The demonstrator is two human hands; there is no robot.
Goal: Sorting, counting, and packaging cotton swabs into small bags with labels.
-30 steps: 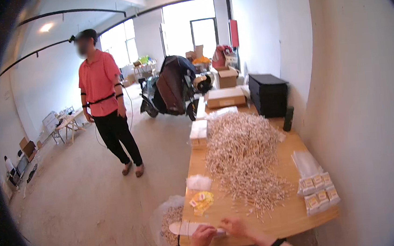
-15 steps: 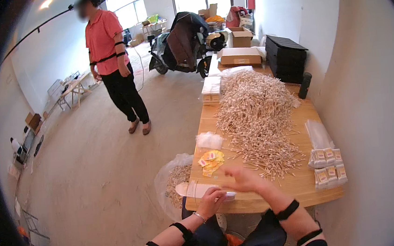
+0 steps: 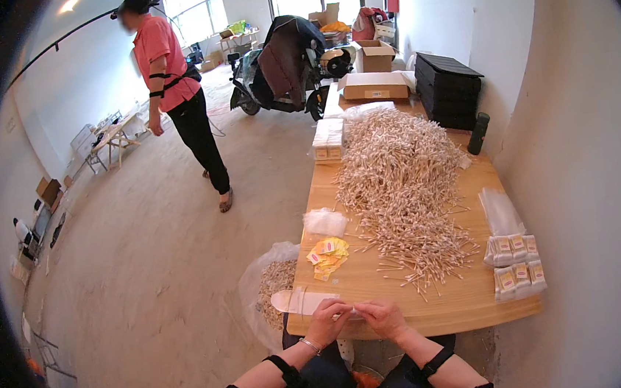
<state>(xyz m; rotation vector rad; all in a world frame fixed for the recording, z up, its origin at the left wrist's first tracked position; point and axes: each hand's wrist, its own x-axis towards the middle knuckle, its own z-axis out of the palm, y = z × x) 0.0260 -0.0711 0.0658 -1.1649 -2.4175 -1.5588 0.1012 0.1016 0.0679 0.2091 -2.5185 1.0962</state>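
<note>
At the table's near edge my left hand (image 3: pixel 327 322) and my right hand (image 3: pixel 383 319) meet, fingertips pinched together. Between them is a small pale bag (image 3: pixel 349 315), apparently clear plastic and mostly hidden by the fingers. Beside my left hand lies a flat white strip (image 3: pixel 309 302) with a rounded end and thin bands across it. Just beyond are yellow paper cards (image 3: pixel 328 257) in a loose heap and a stack of clear plastic bags (image 3: pixel 325 223). A large pile of cotton swabs (image 3: pixel 405 178) covers the middle of the table.
Filled swab packets (image 3: pixel 515 265) lie at the table's right edge below clear plastic sleeves (image 3: pixel 502 210). More white packs (image 3: pixel 329 139) stand far left. A dark bottle (image 3: pixel 478 133), a black box (image 3: pixel 449 92) and cartons (image 3: pixel 373 86) are farther back. A swab-filled sack (image 3: pixel 278 289) stands left; a person (image 3: pixel 171 80) is beyond.
My right hand has come down and left to meet my left hand at the bag. The person in the pink shirt has turned and is stepping toward the left.
</note>
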